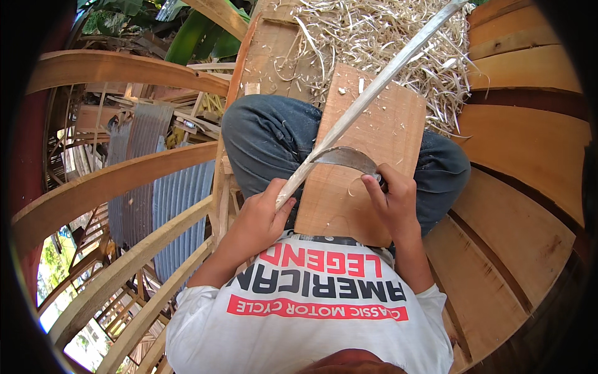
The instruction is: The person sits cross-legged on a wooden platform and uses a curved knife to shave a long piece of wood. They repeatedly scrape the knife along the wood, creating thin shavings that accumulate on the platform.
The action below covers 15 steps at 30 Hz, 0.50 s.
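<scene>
Your left hand (258, 218) is closed around the near end of a long, pale bamboo strip (367, 96), which runs diagonally from that hand across the wooden board (392, 134) on your lap and out past its far edge, over the heap of shavings (380, 31). Your right hand (392, 199) grips the handle of a curved knife (346, 157) at the board's near edge; the blade arcs left and meets the strip just beyond your left thumb. Both hands sit close together, near your waist.
</scene>
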Each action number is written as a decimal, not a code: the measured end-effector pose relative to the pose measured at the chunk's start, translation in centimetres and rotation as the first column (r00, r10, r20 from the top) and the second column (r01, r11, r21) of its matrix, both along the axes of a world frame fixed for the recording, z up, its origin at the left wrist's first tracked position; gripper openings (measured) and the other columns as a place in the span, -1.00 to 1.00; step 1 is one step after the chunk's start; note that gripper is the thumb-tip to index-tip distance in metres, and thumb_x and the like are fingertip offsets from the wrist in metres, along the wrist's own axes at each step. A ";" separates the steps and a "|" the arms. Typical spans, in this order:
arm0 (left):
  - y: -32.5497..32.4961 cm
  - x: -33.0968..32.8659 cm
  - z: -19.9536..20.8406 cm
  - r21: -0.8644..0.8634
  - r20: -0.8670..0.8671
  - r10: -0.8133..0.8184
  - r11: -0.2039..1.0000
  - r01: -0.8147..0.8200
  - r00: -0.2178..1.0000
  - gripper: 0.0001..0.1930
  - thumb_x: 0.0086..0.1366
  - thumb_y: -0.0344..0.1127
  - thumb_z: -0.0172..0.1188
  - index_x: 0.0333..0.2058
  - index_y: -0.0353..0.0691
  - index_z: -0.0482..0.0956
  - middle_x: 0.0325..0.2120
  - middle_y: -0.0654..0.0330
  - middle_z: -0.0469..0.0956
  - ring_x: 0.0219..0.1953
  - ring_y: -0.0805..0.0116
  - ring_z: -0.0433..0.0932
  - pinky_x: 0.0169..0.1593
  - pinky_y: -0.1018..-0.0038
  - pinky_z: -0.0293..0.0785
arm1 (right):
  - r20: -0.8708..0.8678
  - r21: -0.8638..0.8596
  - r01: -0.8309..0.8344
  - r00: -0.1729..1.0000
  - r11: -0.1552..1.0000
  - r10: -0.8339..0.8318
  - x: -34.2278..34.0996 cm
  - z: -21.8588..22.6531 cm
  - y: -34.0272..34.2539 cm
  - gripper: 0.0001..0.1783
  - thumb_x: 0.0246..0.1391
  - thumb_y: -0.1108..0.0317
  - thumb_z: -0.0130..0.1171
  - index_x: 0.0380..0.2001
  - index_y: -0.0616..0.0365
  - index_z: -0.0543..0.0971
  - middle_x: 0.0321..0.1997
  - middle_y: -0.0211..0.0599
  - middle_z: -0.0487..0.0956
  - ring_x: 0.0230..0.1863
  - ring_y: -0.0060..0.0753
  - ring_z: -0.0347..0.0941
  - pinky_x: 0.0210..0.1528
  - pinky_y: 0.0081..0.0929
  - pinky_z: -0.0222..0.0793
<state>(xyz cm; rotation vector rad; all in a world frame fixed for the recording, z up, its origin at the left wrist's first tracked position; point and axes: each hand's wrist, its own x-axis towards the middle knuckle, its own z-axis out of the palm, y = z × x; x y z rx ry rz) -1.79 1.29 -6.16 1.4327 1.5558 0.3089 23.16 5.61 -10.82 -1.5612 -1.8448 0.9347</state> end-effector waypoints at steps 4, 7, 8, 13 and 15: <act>-2.0 -1.4 -2.2 -0.060 -0.013 0.001 0.998 -0.001 1.000 -0.79 0.28 -0.41 0.05 -0.14 -0.34 0.37 -0.42 -0.15 0.55 -0.33 -0.07 0.58 -0.29 0.27 0.43 | 0.056 -0.022 -0.062 0.996 0.998 0.063 -0.5 -0.1 -0.2 -0.62 0.04 0.13 0.26 -0.57 0.25 0.49 -0.70 -0.10 0.44 -0.69 -0.11 0.41 -0.61 -0.33 0.27; -3.1 -1.6 -3.1 -0.131 0.060 0.038 0.991 -0.030 0.997 -0.76 0.30 -0.36 0.05 -0.12 -0.34 0.35 -0.42 -0.21 0.55 -0.32 -0.20 0.55 -0.27 0.20 0.43 | 0.162 -0.117 -0.113 0.978 0.987 0.132 -0.9 -0.6 -0.6 -0.58 0.04 0.06 0.24 -0.59 0.24 0.49 -0.68 -0.06 0.47 -0.64 -0.04 0.45 -0.58 -0.27 0.31; -3.1 -1.6 -3.4 -0.154 0.088 0.053 0.987 -0.039 0.995 -0.76 0.30 -0.36 0.05 -0.11 -0.35 0.35 -0.41 -0.20 0.55 -0.32 -0.19 0.55 -0.27 0.21 0.44 | 0.189 -0.134 -0.129 0.970 0.983 0.153 -1.2 -0.7 -0.7 -0.56 0.04 0.04 0.23 -0.59 0.23 0.49 -0.67 -0.06 0.48 -0.63 -0.03 0.46 -0.57 -0.26 0.32; -3.4 -1.7 -4.5 -0.170 0.148 0.056 0.985 -0.031 0.987 -0.76 0.31 -0.33 0.04 -0.14 -0.37 0.33 -0.44 -0.21 0.54 -0.34 -0.19 0.55 -0.29 0.19 0.43 | 0.287 -0.178 -0.166 0.934 0.970 0.213 -2.6 -0.4 -0.6 -0.53 0.04 -0.03 0.21 -0.60 0.22 0.50 -0.68 -0.05 0.49 -0.61 -0.01 0.48 -0.55 -0.23 0.36; -3.4 -1.9 -4.4 -0.214 0.107 0.018 0.977 0.005 0.994 -0.78 0.31 -0.34 0.05 -0.15 -0.34 0.35 -0.46 -0.13 0.55 -0.40 -0.03 0.58 -0.32 0.25 0.43 | 0.319 -0.190 -0.160 0.923 0.969 0.215 -2.9 0.1 -0.1 -0.52 0.04 -0.03 0.21 -0.61 0.21 0.49 -0.68 -0.06 0.49 -0.61 -0.01 0.48 -0.56 -0.24 0.35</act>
